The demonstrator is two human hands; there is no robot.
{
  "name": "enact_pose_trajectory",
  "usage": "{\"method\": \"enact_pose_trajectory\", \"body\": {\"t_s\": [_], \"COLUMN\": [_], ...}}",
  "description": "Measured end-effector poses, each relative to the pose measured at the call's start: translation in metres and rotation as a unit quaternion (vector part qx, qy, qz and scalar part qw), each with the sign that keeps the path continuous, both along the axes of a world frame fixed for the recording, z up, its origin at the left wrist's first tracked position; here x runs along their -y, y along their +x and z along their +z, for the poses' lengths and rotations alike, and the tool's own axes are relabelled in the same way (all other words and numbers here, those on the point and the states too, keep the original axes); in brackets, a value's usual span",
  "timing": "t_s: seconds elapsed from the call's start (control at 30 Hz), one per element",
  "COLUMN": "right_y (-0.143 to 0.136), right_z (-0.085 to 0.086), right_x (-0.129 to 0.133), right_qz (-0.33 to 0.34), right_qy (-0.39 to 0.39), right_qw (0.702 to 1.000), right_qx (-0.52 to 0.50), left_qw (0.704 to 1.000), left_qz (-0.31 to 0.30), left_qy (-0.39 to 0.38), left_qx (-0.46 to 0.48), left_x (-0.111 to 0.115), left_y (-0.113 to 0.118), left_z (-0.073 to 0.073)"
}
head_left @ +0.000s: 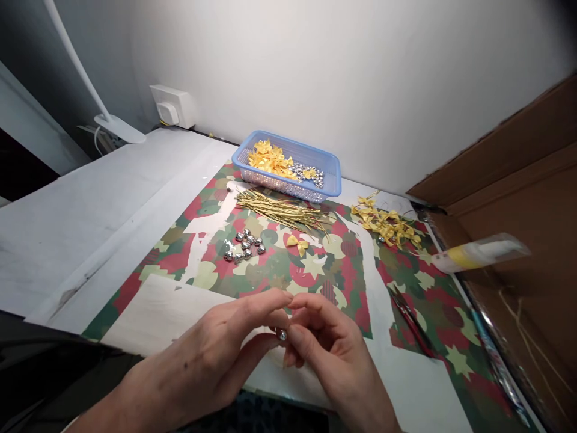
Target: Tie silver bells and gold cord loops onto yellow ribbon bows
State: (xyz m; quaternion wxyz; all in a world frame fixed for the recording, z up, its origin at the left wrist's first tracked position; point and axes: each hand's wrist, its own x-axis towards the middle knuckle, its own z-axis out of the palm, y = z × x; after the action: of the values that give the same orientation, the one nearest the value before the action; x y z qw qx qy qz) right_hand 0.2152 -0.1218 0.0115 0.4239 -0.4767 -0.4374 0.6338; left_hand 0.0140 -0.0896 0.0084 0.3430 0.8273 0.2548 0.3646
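Observation:
Between the fingertips of both hands is a small silver bell, mostly covered by the fingers. My left hand pinches it from the left with thumb and fingers closed. From the right, my right hand has its thumb against the bell, with its fingers curled. Just beyond the hands lies a single yellow ribbon bow. To its left sits a loose group of silver bells. A bundle of gold wire ties is spread behind them.
A blue basket at the wall holds yellow bows and silver bells. On the right are a pile of yellow bows, red-handled pliers and a bottle. A lamp base stands far left; cardboard borders the right.

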Motion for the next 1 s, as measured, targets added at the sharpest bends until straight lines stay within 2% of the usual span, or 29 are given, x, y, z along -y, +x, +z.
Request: {"method": "enact_pose_trajectory", "body": {"t_s": [0.17, 0.3, 0.4, 0.6, 0.73, 0.9, 1.0], "right_y": [-0.005, -0.011, -0.014, -0.012, -0.010, -0.007, -0.005], "right_z": [-0.001, 0.002, 0.005, 0.008, 0.006, 0.000, 0.002], "right_x": [0.001, 0.002, 0.001, -0.005, -0.005, -0.002, -0.003], "right_qz": [-0.013, -0.024, -0.041, -0.053, -0.095, -0.180, -0.233], "right_qy": [0.023, 0.033, 0.037, 0.001, 0.046, 0.124, 0.164], "right_qw": [1.000, 0.999, 0.998, 0.998, 0.991, 0.970, 0.959], "right_qx": [-0.004, 0.009, 0.023, 0.020, 0.083, 0.104, -0.003], "left_qw": [0.999, 0.997, 0.995, 0.997, 0.996, 0.993, 0.988], "left_qz": [0.006, 0.003, -0.002, 0.040, 0.070, 0.096, 0.076], "left_qy": [-0.004, 0.043, 0.053, 0.061, 0.050, -0.007, -0.096], "left_qx": [-0.032, -0.070, -0.090, -0.014, 0.021, 0.071, 0.093], "left_x": [0.000, -0.001, -0.002, 0.001, 0.003, 0.004, 0.006], "left_y": [0.001, 0.002, 0.002, 0.001, 0.002, 0.004, 0.006], "left_z": [0.002, 0.011, 0.010, -0.002, -0.003, -0.008, -0.008]}}
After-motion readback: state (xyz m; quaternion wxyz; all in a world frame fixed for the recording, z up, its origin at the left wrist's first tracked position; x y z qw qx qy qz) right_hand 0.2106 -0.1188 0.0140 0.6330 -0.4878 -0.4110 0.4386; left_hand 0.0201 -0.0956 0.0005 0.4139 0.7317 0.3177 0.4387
